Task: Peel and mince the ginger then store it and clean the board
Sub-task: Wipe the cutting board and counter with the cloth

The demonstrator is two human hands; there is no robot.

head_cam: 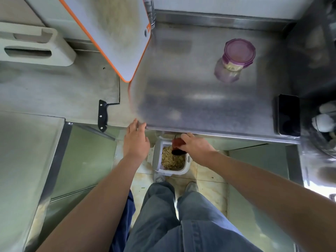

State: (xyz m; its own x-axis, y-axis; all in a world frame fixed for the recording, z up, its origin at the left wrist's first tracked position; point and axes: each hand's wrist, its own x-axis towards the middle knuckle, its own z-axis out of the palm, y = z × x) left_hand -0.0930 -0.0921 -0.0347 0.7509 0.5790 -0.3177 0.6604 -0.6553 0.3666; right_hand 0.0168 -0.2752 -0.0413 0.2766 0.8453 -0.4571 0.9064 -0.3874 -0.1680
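A grey cutting board [116, 33] with an orange rim leans upright at the back of the steel counter. A cleaver lies flat at the left; its black handle [102, 116] overhangs the front edge. A jar with a purple lid [236, 57] holds pale minced ginger at the back right. My left hand [135, 140] touches the counter's front edge with straight fingers. My right hand [195, 145] grips a small red bowl [178, 145], tipped over an open white bin [171, 159] on the floor. The bin holds pale scraps.
A black phone [289, 115] lies near the counter's right front corner. A white knife rack [32, 46] stands at the back left. A sink basin [23, 151] sits at the left. My legs and shoes stand on the tiled floor beside the bin.
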